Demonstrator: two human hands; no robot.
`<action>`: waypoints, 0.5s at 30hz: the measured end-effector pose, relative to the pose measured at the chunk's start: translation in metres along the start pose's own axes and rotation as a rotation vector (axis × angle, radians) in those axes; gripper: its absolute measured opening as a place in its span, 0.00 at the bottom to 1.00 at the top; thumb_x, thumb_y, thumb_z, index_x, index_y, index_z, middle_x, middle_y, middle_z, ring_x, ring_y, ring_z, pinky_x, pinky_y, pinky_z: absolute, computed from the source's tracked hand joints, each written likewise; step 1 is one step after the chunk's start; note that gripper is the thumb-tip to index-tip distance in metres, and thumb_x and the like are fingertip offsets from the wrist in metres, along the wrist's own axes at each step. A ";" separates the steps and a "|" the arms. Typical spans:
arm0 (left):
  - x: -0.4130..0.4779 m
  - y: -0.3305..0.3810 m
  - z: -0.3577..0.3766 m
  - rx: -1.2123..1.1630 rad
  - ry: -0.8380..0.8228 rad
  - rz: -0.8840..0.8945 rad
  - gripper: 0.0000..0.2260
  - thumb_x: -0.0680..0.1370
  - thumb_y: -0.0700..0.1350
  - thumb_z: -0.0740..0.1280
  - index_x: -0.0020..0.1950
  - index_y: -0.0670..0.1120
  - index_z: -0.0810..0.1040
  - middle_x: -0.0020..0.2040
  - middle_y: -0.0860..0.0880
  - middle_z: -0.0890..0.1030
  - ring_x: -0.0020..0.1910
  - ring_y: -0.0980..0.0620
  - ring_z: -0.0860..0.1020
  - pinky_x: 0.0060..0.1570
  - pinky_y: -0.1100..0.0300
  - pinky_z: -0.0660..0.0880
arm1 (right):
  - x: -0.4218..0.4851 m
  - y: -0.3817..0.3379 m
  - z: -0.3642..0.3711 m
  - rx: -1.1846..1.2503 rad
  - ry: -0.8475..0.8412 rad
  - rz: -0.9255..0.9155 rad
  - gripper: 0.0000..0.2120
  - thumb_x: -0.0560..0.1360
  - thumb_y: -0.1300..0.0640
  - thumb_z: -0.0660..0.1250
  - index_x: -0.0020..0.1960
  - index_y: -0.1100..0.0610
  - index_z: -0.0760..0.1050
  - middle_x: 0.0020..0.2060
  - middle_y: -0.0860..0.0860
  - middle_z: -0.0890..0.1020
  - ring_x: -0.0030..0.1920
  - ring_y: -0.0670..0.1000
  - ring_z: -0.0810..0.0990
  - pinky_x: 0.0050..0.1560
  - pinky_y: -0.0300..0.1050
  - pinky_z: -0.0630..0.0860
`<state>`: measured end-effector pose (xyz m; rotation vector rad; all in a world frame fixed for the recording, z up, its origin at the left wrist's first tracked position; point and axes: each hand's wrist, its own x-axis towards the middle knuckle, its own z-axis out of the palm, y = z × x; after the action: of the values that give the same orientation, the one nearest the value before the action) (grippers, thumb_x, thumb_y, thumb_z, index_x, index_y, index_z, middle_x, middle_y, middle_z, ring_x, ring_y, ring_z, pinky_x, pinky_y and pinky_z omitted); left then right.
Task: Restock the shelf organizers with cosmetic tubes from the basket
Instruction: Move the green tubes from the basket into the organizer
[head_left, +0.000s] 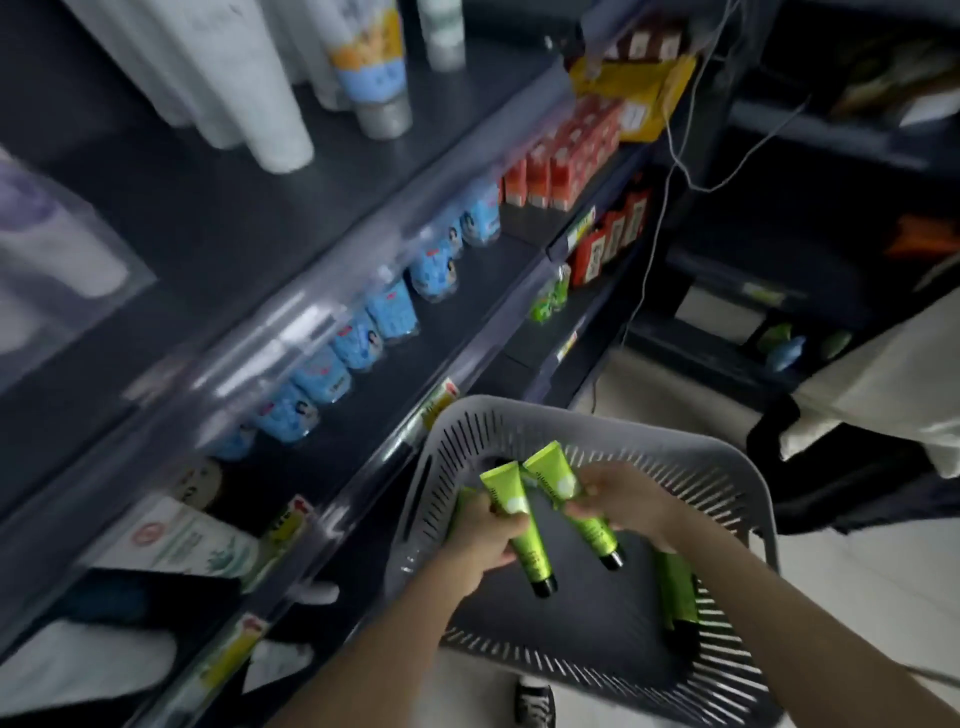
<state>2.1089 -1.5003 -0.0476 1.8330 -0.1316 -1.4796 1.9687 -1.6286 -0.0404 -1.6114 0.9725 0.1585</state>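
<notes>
Progress reads to me as partway at best: none of the green stock I can see has reached a shelf. My left grip (483, 538) is curled round one green tube (529, 553), its black cap pointing toward the bottom of the frame. My right grip (621, 496) pinches a second green tube (551, 474) near its middle. The two tubes are held side by side above the grey slotted basket (519, 413) in the lower centre of the frame. A third green tube (675, 587) lies inside the basket along its right wall. A sliver of green behind the left grip may be a fourth, though I cannot tell for sure. So the basket is not emptied, and both tubes in hand have yet to be placed. Up the left of the frame the shelves run diagonally. Clear organizers (288, 335) on the middle shelf hold a row of blue tubes (392, 312), and white tubes (249, 104) stand at the upper left. Further along a lower shelf, right of centre, I make out some green packs (549, 297) that could mark where these tubes belong, but blur keeps me from confirming it. My judgement is that pick-up is done for this pair. Carrying them to an organizer, seating them and coming back for the rest is all ahead.
</notes>
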 end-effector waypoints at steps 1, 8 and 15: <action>-0.011 0.007 -0.007 0.012 0.008 0.046 0.07 0.77 0.36 0.65 0.52 0.45 0.71 0.50 0.48 0.76 0.49 0.51 0.76 0.39 0.61 0.74 | -0.005 -0.010 0.001 0.032 -0.008 -0.006 0.08 0.69 0.59 0.72 0.48 0.57 0.80 0.37 0.51 0.78 0.36 0.46 0.74 0.37 0.39 0.69; -0.106 0.042 -0.064 0.130 0.023 0.437 0.08 0.76 0.36 0.66 0.46 0.49 0.74 0.45 0.49 0.78 0.43 0.54 0.77 0.41 0.61 0.76 | -0.066 -0.111 0.017 0.148 -0.059 -0.152 0.06 0.71 0.59 0.71 0.48 0.57 0.79 0.33 0.45 0.78 0.38 0.47 0.75 0.41 0.43 0.69; -0.216 0.037 -0.136 0.197 0.091 0.796 0.11 0.74 0.37 0.69 0.47 0.53 0.75 0.41 0.54 0.79 0.42 0.55 0.78 0.46 0.54 0.75 | -0.155 -0.203 0.084 0.151 0.006 -0.432 0.05 0.71 0.62 0.72 0.47 0.58 0.79 0.35 0.47 0.80 0.39 0.47 0.79 0.43 0.43 0.76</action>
<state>2.1716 -1.3487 0.1515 1.6886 -0.8769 -0.8363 2.0353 -1.4859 0.1778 -1.6420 0.6059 -0.2120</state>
